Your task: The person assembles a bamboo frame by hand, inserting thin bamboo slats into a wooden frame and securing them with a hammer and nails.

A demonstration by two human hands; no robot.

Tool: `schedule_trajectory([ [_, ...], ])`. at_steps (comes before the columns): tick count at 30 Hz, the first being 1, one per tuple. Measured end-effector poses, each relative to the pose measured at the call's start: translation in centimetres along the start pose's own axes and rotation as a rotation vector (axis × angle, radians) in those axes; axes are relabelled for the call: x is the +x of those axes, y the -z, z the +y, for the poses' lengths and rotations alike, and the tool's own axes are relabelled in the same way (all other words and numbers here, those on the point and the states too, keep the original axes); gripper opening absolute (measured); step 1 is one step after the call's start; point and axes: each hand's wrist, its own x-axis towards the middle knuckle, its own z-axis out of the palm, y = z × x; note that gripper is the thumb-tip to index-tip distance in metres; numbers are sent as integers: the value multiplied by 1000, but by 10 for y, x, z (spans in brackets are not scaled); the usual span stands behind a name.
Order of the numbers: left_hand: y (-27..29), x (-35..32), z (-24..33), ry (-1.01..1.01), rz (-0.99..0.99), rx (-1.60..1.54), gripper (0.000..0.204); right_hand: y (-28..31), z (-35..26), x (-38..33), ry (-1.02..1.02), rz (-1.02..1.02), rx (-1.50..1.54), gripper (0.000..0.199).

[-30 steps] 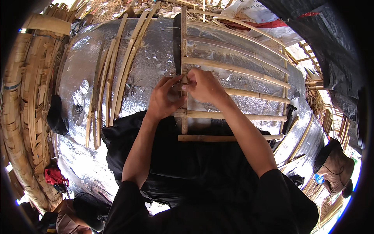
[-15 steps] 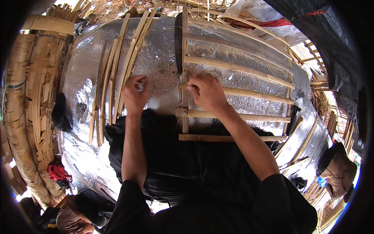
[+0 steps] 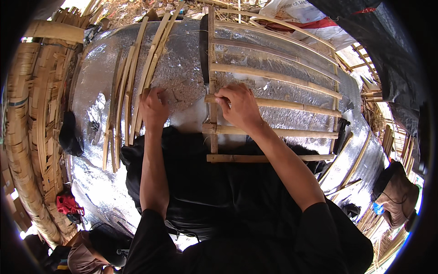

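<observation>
In front of me lies a frame of split bamboo slats (image 3: 278, 82), with several crosspieces set across a long upright strip (image 3: 212, 91). My right hand (image 3: 239, 106) is closed, thumb and fingers pinching the left end of one bamboo slat (image 3: 292, 106) where it crosses that strip. My left hand (image 3: 154, 108) is at the near part of some loose bamboo strips (image 3: 145, 77), its fingers curled in; what they hold, if anything, is hidden. Beside the upright strip lies a long dark blade-like thing (image 3: 204, 48).
A shiny silver sheet (image 3: 96, 68) covers the ground beneath. Woven bamboo rolls (image 3: 39, 114) stand at the left, and a black object (image 3: 70, 134) lies beside them. A dark-handled tool (image 3: 341, 132) lies at the frame's right end. Another person (image 3: 86, 253) is at lower left.
My left hand has shifted slightly left and down onto the loose strips, fingers curling further. The right hand keeps its pinch on the slat; the whole view has slid a little left.
</observation>
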Motion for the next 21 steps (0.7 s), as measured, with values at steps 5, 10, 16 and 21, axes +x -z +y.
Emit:
schedule_trajectory([
  [5, -4, 3, 67, 213, -226, -689, 10, -10, 8, -6, -11, 21, 44, 7],
  [10, -4, -1, 98, 45, -223, -824, 10, -2, 7, -8, 93, 51, 0, 15],
  [16, -2, -1, 95, 72, -227, -805, 11, 8, 1, -7, 38, 6, -44, 25],
  [21, -12, -4, 85, 363, -347, -939, 11, 2, 4, -5, -37, -21, 12, 28],
])
